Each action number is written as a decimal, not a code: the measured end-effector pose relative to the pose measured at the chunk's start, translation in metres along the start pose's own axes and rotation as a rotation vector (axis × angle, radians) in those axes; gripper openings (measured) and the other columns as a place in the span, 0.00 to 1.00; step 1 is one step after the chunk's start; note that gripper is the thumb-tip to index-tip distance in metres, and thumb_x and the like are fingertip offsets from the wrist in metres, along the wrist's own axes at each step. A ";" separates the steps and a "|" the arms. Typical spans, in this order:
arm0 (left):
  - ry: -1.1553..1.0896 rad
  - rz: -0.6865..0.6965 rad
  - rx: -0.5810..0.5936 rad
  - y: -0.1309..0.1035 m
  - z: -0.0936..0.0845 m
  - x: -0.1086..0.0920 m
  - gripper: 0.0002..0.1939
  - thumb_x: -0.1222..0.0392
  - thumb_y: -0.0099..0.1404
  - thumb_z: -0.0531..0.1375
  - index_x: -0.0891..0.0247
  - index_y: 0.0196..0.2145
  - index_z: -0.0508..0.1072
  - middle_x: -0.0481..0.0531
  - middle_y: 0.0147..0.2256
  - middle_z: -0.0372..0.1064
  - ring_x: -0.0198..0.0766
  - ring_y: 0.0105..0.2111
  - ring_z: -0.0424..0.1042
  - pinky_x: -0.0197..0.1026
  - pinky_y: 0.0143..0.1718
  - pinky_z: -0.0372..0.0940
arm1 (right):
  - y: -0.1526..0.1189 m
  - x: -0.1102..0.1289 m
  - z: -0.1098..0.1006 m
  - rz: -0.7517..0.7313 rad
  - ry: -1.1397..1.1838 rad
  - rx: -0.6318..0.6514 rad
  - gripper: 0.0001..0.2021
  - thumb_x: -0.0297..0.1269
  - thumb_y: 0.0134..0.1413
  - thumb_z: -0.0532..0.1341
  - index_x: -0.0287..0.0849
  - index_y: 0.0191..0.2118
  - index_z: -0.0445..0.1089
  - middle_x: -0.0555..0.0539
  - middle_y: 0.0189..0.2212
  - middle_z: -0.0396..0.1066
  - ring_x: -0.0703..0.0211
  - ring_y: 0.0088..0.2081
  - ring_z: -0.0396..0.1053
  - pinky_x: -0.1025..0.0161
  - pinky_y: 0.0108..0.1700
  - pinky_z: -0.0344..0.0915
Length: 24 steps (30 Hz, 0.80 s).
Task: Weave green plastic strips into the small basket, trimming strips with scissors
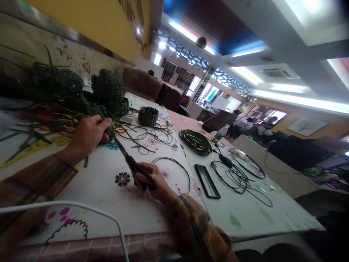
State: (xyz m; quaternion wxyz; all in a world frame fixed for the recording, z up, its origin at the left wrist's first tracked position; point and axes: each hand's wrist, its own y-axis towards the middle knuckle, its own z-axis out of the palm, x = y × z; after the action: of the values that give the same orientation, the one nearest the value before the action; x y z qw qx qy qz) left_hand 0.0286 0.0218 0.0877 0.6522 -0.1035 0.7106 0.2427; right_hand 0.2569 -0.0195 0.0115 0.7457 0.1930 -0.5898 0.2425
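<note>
My left hand [88, 136] pinches a dark green flat strip [95, 109] over the table. In my right hand [155, 182] are black-handled scissors [133, 165], gripped by the handles. Their blades point up and left, with the tips close to the left fingers. Whether the blades touch the strip I cannot tell. Just behind the left hand stands a dark green woven basket [109, 87]. A smaller round woven basket [148, 116] sits farther right. Cut green and yellow strips [29, 151] lie scattered left of the left hand.
A coil of green strip [195, 142], a black tray [207, 181] and looped black cord [237, 178] lie on the right. A bottle [222, 131] stands beyond the coil. A white cable [81, 206] crosses the near edge. People sit in the distance.
</note>
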 end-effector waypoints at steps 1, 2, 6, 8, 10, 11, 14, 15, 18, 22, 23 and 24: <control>0.016 0.014 -0.006 0.000 0.000 0.000 0.14 0.63 0.65 0.61 0.65 0.22 0.66 0.43 0.14 0.62 0.29 0.12 0.60 0.30 0.14 0.53 | 0.000 -0.002 -0.001 -0.007 -0.001 0.011 0.24 0.51 0.42 0.74 0.37 0.40 0.73 0.57 0.18 0.63 0.70 0.16 0.58 0.71 0.16 0.54; 0.026 0.023 -0.012 -0.001 0.000 -0.001 0.14 0.63 0.65 0.61 0.64 0.22 0.66 0.42 0.14 0.62 0.29 0.12 0.59 0.30 0.14 0.52 | 0.000 -0.003 -0.001 -0.010 -0.003 0.012 0.24 0.51 0.43 0.74 0.37 0.40 0.73 0.57 0.18 0.64 0.70 0.16 0.58 0.71 0.16 0.54; 0.008 0.009 -0.026 0.000 0.001 -0.001 0.14 0.63 0.65 0.59 0.63 0.22 0.63 0.42 0.13 0.61 0.28 0.11 0.56 0.31 0.13 0.51 | 0.000 -0.004 0.000 -0.007 -0.016 -0.022 0.24 0.51 0.42 0.74 0.39 0.39 0.73 0.57 0.18 0.64 0.70 0.16 0.58 0.71 0.16 0.55; -0.021 -0.018 -0.016 0.001 0.002 0.001 0.14 0.63 0.65 0.59 0.63 0.23 0.63 0.42 0.14 0.61 0.28 0.11 0.55 0.31 0.14 0.51 | -0.001 -0.003 0.003 -0.009 -0.023 -0.042 0.23 0.51 0.41 0.74 0.39 0.37 0.72 0.57 0.18 0.63 0.70 0.17 0.58 0.71 0.16 0.55; -0.052 -0.048 0.007 0.001 0.002 0.003 0.13 0.63 0.65 0.59 0.63 0.23 0.63 0.43 0.15 0.61 0.28 0.11 0.55 0.31 0.14 0.53 | -0.001 -0.002 0.005 -0.008 -0.030 -0.064 0.23 0.51 0.39 0.74 0.39 0.35 0.72 0.57 0.18 0.63 0.70 0.17 0.58 0.71 0.17 0.54; -0.066 -0.062 0.020 0.001 0.002 0.005 0.13 0.63 0.65 0.59 0.63 0.23 0.63 0.43 0.15 0.60 0.27 0.11 0.54 0.31 0.14 0.53 | -0.001 -0.001 0.006 -0.005 -0.029 -0.074 0.23 0.51 0.39 0.75 0.39 0.35 0.71 0.57 0.18 0.63 0.70 0.17 0.58 0.71 0.17 0.54; -0.093 -0.091 0.039 0.002 0.003 0.009 0.14 0.62 0.64 0.59 0.63 0.23 0.62 0.43 0.15 0.60 0.27 0.11 0.54 0.30 0.13 0.53 | 0.000 -0.002 0.006 0.015 -0.027 -0.072 0.24 0.50 0.39 0.75 0.39 0.37 0.72 0.56 0.19 0.64 0.70 0.18 0.59 0.71 0.18 0.55; -0.096 -0.095 0.038 0.002 0.003 0.010 0.14 0.62 0.64 0.59 0.63 0.22 0.62 0.43 0.15 0.60 0.27 0.11 0.54 0.30 0.12 0.52 | 0.000 -0.002 0.006 0.025 -0.031 -0.069 0.24 0.50 0.39 0.75 0.38 0.37 0.72 0.56 0.19 0.64 0.70 0.18 0.59 0.71 0.18 0.55; -0.098 -0.107 0.036 0.004 0.004 0.015 0.14 0.60 0.64 0.61 0.63 0.22 0.62 0.44 0.15 0.62 0.27 0.10 0.54 0.30 0.12 0.51 | 0.000 -0.004 0.004 0.047 -0.054 -0.068 0.25 0.49 0.40 0.75 0.38 0.41 0.73 0.57 0.20 0.65 0.71 0.17 0.59 0.71 0.18 0.55; -0.108 -0.124 0.053 0.006 0.004 0.019 0.15 0.59 0.63 0.61 0.63 0.22 0.63 0.45 0.16 0.62 0.28 0.11 0.55 0.30 0.12 0.52 | 0.000 -0.005 0.004 0.055 -0.076 -0.075 0.26 0.49 0.41 0.75 0.38 0.44 0.73 0.57 0.20 0.65 0.70 0.18 0.60 0.71 0.18 0.55; -0.110 -0.127 0.058 0.007 0.004 0.020 0.15 0.59 0.63 0.61 0.63 0.22 0.63 0.45 0.16 0.62 0.28 0.11 0.54 0.31 0.12 0.52 | -0.001 -0.005 0.005 0.055 -0.076 -0.075 0.25 0.49 0.42 0.74 0.38 0.43 0.73 0.57 0.20 0.65 0.70 0.17 0.60 0.71 0.18 0.55; -0.112 -0.130 0.063 0.007 0.004 0.020 0.14 0.60 0.63 0.61 0.63 0.22 0.63 0.45 0.16 0.62 0.28 0.11 0.54 0.31 0.12 0.51 | -0.001 -0.005 0.006 0.054 -0.074 -0.075 0.25 0.49 0.42 0.74 0.38 0.42 0.73 0.58 0.19 0.64 0.71 0.17 0.59 0.72 0.18 0.54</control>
State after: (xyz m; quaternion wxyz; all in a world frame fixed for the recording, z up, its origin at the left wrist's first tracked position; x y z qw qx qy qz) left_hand 0.0265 0.0333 0.0697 0.7082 -0.1148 0.6722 0.1828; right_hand 0.2522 -0.0242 0.0079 0.7233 0.1577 -0.6306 0.2329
